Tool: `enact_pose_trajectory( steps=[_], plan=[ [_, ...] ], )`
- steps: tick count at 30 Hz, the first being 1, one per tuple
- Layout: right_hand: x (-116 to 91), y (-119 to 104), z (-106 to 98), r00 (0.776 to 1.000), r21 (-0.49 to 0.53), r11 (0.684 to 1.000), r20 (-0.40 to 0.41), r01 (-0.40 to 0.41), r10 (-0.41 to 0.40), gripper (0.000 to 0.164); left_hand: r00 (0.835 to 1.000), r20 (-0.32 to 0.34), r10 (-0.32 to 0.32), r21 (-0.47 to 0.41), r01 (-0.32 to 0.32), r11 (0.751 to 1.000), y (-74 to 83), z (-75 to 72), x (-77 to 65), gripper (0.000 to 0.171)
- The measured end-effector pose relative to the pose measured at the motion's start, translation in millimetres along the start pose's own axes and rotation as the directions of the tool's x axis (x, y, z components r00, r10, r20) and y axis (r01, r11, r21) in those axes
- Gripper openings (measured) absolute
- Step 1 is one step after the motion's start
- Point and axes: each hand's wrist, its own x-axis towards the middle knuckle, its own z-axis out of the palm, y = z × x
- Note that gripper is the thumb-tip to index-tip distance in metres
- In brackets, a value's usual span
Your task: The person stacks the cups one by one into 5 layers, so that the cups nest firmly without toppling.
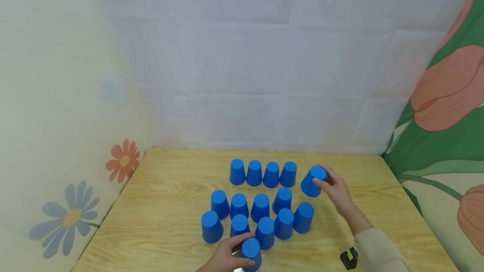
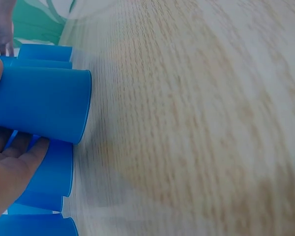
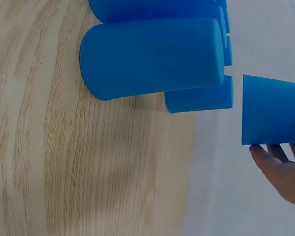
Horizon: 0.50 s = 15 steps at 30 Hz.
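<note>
The right hand (image 1: 335, 188) grips a blue, tapered plastic cup (image 1: 312, 181) toward the back right corner of the wood-grain table (image 1: 159, 205), its thumb on one side and its curled fingers round the other, spread only as far apart as the cup is wide. That cup is tilted, and the right wrist view shows it raised clear of the tabletop.

The left hand (image 1: 227, 255) holds a second blue tapered plastic cup (image 1: 251, 256), the one farthest from the table's back edge, between thumb and bent fingers — again spread just to its width. Its rim is close to the tabletop; whether it touches I cannot tell.

The other cups stand base up, in three uneven rows running between the left and right edges. Four form the back row (image 1: 262, 174) near the back edge, four the middle row (image 1: 239, 205), and five the front row (image 1: 266, 234), just beyond the left hand.

A cream sleeve (image 1: 380, 249) covers the right forearm, with a small black object (image 1: 348, 258) beside the cuff. White cloth (image 1: 264, 74) hangs behind the back edge — flower-printed cloth (image 1: 64, 137) beside the left edge.
</note>
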Motion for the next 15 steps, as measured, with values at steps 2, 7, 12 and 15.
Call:
enact_pose_trajectory(
  steps=[2, 7, 12, 15],
  plan=[
    [3.9, 3.4, 0.6, 0.999, 0.002, 0.999, 0.003, -0.034, 0.034, 0.058, 1.000, -0.005, -0.010, -0.015, 0.010, 1.000, -0.5, 0.1, 0.2, 0.052],
    [14.2, 14.1, 3.6, 0.998, 0.008, 0.998, 0.007, -0.055, 0.055, 0.058, 1.000, -0.017, -0.026, -0.024, 0.026, 0.999, -3.2, -0.3, 1.1, 0.051],
    [22.1, 23.6, 6.7, 0.999, -0.019, 0.999, -0.001, -0.041, 0.041, 0.059, 0.999, -0.029, -0.020, -0.014, 0.020, 1.000, -5.0, -0.5, 1.7, 0.052],
    [27.1, 27.3, 8.3, 0.998, -0.046, 0.997, -0.010, -0.057, 0.057, 0.060, 0.999, -0.036, -0.025, -0.004, 0.025, 1.000, -5.2, -0.6, 1.7, 0.052]
  ],
)
